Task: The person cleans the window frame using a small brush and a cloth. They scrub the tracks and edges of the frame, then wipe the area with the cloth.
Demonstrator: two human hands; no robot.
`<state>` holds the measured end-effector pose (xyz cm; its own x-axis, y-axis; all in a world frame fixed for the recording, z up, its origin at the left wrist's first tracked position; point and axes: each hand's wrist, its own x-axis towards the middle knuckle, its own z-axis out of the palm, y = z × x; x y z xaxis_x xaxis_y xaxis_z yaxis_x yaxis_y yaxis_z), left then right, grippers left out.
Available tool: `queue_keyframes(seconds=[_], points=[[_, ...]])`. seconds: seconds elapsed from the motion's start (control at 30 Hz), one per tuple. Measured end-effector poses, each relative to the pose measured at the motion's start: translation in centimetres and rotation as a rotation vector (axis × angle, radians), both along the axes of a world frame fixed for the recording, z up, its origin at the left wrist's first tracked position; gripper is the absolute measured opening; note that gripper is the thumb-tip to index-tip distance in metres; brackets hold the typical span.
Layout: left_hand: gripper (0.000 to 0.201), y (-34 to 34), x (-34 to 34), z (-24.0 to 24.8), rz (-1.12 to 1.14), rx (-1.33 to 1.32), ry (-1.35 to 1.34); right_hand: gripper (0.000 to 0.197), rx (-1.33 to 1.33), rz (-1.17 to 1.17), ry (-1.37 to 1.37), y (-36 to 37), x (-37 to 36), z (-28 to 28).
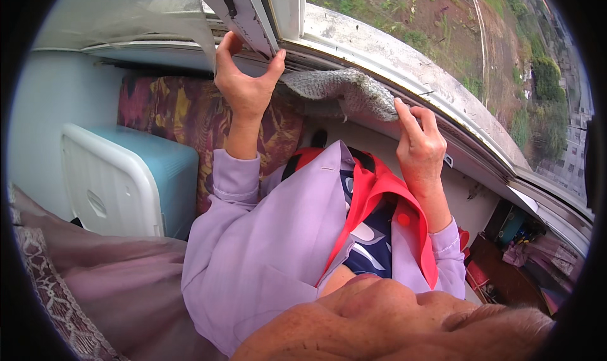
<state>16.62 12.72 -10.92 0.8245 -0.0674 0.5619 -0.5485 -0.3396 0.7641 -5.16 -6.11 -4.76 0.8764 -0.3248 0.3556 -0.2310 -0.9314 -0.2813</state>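
Observation:
My left hand point(246, 83) is closed around the lower end of a white window sash point(243, 13), with the thumb on one side and the fingers on the other. A grey knitted cloth point(348, 89) lies bunched along the window's sill track between my hands. My right hand point(420, 143) pinches the right end of this cloth between thumb and fingertips, close to the track. The middle of the cloth sags and folds over the track's inner edge.
Outside the opening runs a stained pale ledge point(404, 51), with ground and greenery far below. A blue storage box with a white lid point(107, 184) stands at the left beside patterned fabric point(164, 108). A sheer curtain point(114, 266) hangs at lower left; assorted items point(525, 253) sit at right.

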Motion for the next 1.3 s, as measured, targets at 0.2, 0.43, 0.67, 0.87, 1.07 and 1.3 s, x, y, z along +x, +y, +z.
queue_keyframes(seconds=[0.2,0.43,0.67,0.87,1.07,1.3], points=[[0.069,-0.1,0.1,-0.4,-0.023,-0.021,-0.005,0.049,-0.1,-0.001,0.037,0.9,2.3,1.0],[0.064,1.1,0.8,-0.8,-0.167,-0.215,0.101,0.044,-0.135,0.067,0.046,3.8,7.2,1.4],[0.061,0.9,0.5,0.2,-0.19,-0.156,0.06,0.046,-0.169,0.054,0.134,5.8,9.3,1.5],[0.066,0.4,0.2,0.7,-0.076,0.0,-0.011,0.05,-0.161,0.093,0.032,3.1,4.9,0.4],[0.068,0.6,0.3,0.4,-0.06,0.047,-0.072,0.049,-0.197,0.094,0.029,2.9,4.2,1.1],[0.07,0.1,-0.2,1.1,-0.026,0.139,-0.082,0.042,-0.211,0.135,0.064,4.6,8.1,1.3]])
